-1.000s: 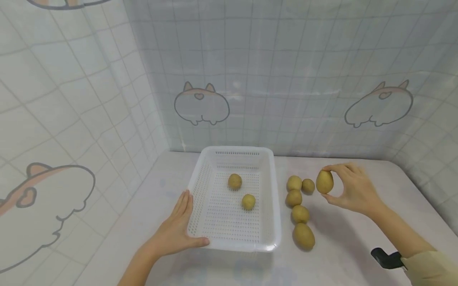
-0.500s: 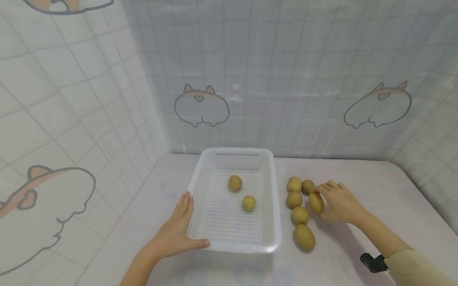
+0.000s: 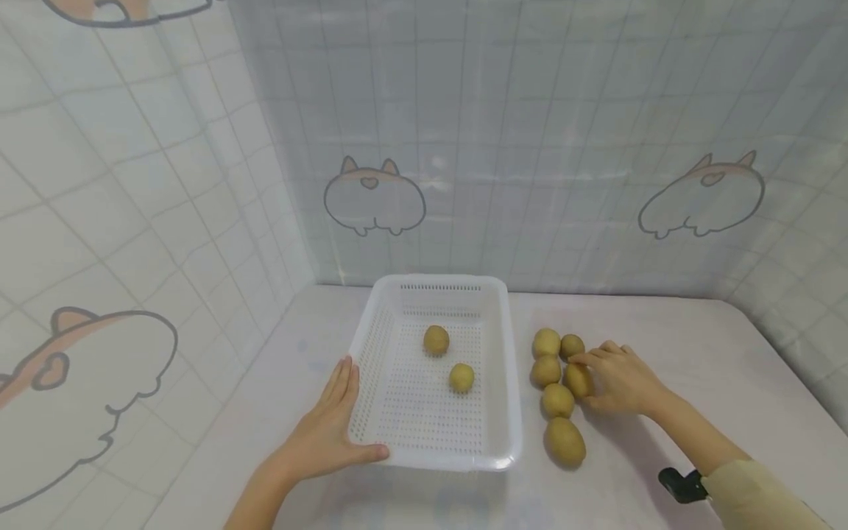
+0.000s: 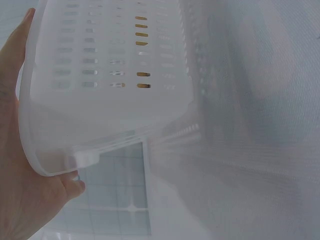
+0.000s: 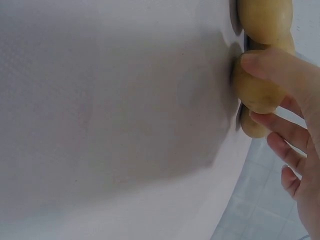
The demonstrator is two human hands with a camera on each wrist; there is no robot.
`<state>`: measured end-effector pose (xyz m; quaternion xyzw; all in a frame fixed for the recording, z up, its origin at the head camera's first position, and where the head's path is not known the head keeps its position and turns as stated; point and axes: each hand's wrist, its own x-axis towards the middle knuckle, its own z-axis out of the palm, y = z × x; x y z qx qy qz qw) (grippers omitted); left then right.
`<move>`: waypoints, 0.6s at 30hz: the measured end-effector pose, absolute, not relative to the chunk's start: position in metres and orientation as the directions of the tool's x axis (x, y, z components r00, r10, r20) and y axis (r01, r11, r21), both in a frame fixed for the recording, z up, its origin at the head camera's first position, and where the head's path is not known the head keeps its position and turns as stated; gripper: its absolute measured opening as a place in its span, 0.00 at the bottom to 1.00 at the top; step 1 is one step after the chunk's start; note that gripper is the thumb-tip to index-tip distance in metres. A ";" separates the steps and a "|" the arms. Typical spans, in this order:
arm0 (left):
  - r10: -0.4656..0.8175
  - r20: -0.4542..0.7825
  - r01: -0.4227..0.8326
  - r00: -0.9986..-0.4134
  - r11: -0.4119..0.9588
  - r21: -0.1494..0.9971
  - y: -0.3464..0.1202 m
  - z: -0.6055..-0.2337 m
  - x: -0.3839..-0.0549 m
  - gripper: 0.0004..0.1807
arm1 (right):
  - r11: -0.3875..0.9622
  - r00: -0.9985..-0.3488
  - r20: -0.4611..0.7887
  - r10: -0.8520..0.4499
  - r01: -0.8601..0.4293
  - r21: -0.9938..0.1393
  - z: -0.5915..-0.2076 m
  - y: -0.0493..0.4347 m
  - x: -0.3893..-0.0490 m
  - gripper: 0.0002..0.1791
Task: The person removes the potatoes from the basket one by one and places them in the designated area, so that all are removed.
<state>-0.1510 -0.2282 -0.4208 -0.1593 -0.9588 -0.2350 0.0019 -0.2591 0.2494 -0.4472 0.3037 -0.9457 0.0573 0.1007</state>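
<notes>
My right hand (image 3: pixel 623 379) pinches a potato (image 3: pixel 578 381) between thumb and fingertips, down at the table. In the right wrist view the same potato (image 5: pixel 255 90) sits between the thumb and a finger. It is beside a column of several potatoes (image 3: pixel 558 401), just nearer than a small potato (image 3: pixel 572 347). My left hand (image 3: pixel 321 434) rests against the near left corner of a white perforated plastic basket (image 3: pixel 513 412), fingers straight along its side and thumb on the front rim. Inside the basket lie two potatoes, one farther back (image 3: pixel 436 340) and one nearer (image 3: pixel 461 377).
Everything stands on a pale covered table (image 3: pixel 669 331). A tiled-pattern curtain (image 3: pixel 530 184) with cartoon animal drawings encloses the back and both sides. A black strap piece (image 3: pixel 682 486) shows at my right wrist.
My right hand has lowered the potato and carried it leftward and nearer, from raised above the table to beside the potato column. My left hand and the basket stay put.
</notes>
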 end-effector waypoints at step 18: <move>0.307 0.088 0.313 -0.948 0.839 0.444 -0.228 -0.422 -0.152 0.74 | 0.828 -0.811 0.353 -0.467 -0.541 -0.145 -0.430 0.268 -0.250 0.32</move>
